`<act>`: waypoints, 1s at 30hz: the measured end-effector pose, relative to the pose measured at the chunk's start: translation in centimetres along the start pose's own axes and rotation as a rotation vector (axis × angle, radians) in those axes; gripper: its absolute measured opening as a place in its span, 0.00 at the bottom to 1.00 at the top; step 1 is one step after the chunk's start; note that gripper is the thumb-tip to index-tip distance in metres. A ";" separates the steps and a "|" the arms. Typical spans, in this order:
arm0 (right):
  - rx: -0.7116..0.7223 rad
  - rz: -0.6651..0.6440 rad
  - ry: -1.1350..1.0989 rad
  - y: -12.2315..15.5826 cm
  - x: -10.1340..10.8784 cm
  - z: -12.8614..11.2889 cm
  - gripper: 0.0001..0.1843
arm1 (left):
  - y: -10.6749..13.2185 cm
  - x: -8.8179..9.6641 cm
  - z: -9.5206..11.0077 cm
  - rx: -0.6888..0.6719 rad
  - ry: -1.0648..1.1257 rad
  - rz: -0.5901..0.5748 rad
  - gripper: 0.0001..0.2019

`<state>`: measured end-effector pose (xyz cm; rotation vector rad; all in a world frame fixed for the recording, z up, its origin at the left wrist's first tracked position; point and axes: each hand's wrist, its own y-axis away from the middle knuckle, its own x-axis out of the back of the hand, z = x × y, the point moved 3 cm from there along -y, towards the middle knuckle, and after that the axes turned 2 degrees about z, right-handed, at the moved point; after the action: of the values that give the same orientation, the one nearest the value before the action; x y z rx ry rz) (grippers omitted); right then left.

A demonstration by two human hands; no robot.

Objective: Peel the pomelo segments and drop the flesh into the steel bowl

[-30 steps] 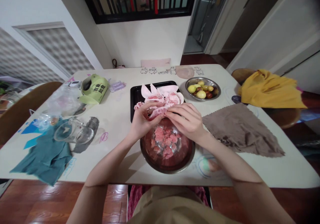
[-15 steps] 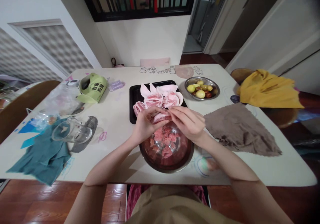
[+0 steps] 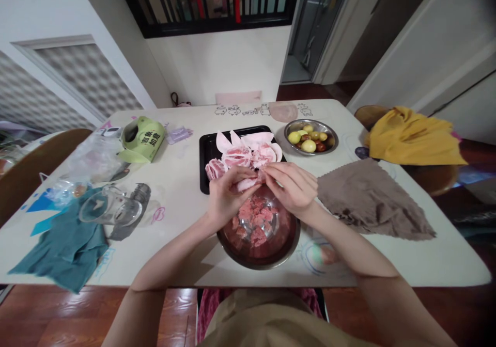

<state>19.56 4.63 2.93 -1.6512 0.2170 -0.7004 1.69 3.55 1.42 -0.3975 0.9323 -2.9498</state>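
My left hand (image 3: 228,192) and my right hand (image 3: 292,186) meet over the far rim of a steel bowl (image 3: 258,262). Between them is a pink pomelo segment (image 3: 248,183), pinched by the fingers of both hands. Torn pieces of red pomelo flesh (image 3: 258,220) lie in the bowl below. Just behind my hands a black tray (image 3: 207,150) carries opened pomelo portions (image 3: 236,157) and thick pale peel (image 3: 256,139). My fingers cover part of the segment and the tray's near side.
A steel bowl of small green and brown fruit (image 3: 310,136) stands at the back right. A brown cloth (image 3: 375,200) lies right, a glass pitcher (image 3: 110,207) and teal cloth (image 3: 65,243) left. Beyond them are a green paper carrier (image 3: 143,138) and plastic bag (image 3: 93,156).
The fingers of both hands have shifted slightly on the segment, and its pale side shows more. The whole view has moved a little; the bowls and tray stay in place.
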 end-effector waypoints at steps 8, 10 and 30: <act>0.086 -0.142 -0.140 -0.8 -0.5 -0.4 0.18 | -0.3 1.0 -0.6 0.001 -0.050 0.008 0.24; 0.105 -0.141 -0.132 -0.7 -0.5 -0.2 0.19 | -0.3 1.2 -0.4 -0.012 -0.080 0.006 0.24; 0.527 -0.130 0.208 0.0 -0.4 -2.2 0.12 | 0.2 0.3 0.7 -0.293 -0.446 -0.116 0.22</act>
<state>18.04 3.00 2.94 -1.0960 0.0630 -0.9386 1.55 2.97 1.89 -1.0965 1.2997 -2.6317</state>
